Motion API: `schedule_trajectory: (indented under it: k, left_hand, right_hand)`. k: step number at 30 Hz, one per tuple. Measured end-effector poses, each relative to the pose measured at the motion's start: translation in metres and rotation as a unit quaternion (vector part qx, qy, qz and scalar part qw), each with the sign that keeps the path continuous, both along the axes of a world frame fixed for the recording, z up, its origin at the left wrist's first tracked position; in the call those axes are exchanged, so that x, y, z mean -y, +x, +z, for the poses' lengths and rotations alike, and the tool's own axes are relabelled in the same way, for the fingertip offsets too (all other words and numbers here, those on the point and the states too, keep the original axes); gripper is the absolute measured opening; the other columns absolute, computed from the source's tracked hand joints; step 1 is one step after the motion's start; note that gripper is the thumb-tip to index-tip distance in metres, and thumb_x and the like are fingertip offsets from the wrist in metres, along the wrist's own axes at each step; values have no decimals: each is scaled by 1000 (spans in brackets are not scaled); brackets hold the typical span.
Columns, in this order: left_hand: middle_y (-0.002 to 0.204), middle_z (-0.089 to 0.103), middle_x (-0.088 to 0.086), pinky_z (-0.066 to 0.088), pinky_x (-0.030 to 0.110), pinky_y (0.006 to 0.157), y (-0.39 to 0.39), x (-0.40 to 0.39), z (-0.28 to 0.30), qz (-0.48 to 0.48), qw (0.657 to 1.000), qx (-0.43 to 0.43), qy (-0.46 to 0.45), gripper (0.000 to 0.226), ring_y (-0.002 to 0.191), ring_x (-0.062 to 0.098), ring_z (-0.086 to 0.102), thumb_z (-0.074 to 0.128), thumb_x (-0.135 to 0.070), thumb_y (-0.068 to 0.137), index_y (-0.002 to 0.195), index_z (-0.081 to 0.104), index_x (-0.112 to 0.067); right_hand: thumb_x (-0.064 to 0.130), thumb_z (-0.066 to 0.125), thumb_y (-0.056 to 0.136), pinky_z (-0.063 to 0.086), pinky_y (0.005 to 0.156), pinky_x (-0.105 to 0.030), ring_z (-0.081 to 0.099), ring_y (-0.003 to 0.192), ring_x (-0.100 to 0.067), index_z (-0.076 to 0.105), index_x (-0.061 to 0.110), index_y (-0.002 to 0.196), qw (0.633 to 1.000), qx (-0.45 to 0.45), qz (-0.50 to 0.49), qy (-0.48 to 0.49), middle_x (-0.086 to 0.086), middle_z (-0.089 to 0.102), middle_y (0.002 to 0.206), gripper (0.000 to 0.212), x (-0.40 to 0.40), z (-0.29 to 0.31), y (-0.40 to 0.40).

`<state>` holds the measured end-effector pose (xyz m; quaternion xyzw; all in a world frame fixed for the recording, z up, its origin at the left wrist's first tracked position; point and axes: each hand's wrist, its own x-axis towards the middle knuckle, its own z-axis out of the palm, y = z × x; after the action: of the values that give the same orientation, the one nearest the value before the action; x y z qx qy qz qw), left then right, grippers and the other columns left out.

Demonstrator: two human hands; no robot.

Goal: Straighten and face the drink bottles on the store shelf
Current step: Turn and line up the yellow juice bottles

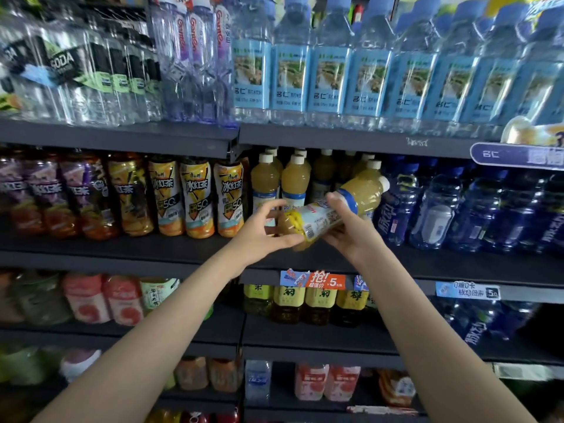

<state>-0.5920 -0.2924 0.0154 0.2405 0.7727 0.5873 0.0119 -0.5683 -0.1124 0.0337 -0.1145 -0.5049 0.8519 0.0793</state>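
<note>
From my head camera, I hold a yellow juice bottle [332, 209] tipped almost on its side in front of the middle shelf [122, 248], cap pointing to two o'clock, so I can turn its label forward before standing it back. My right hand [345, 230] wraps round its labelled middle, fingers curled under it. My left hand [262, 233] is at nine o'clock of the bottle's base, thumb and fingers spread and curved, touching or just short of it; I cannot tell which. Its upright yellow row [280, 181] stands behind at eleven o'clock, iced tea bottles [195, 196] further left, blue bottles [436, 206] at three o'clock.
</note>
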Motion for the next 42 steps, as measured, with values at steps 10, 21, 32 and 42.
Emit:
schedule_trajectory:
  k: [10,21,32,42]
  left_hand:
    - [114,53,-20,44,20,95,5,19,1,-58,992,15,-109,59,109,0,53,80,-29,70,116,43,-36]
    - [92,73,2,58,30,69,35,171,-35,-101,936,337,32,82,81,16,70,96,-32,26,102,67,-21]
    - [118,65,2,50,36,93,103,454,-75,224,950,202,-75,68,105,14,62,83,-41,61,119,59,-15]
    - [103,70,-1,53,30,83,217,755,-87,313,912,263,-23,64,91,13,66,78,-39,51,108,63,-15]
  right_hand:
    - [34,83,66,58,78,-38,68,91,-21,61,10,105,955,-19,-26,296,-6,70,98,51,20,-8,2]
    - [45,74,77,58,75,-50,62,102,-19,36,15,128,956,-50,112,265,-1,56,118,71,131,-24,-21]
    - [54,70,76,45,92,-44,56,108,-34,36,12,108,825,-182,247,474,-12,59,112,63,487,-49,-9]
    - [35,72,81,49,51,-29,60,63,-22,67,5,92,672,-249,529,454,-14,63,78,32,787,-30,20]
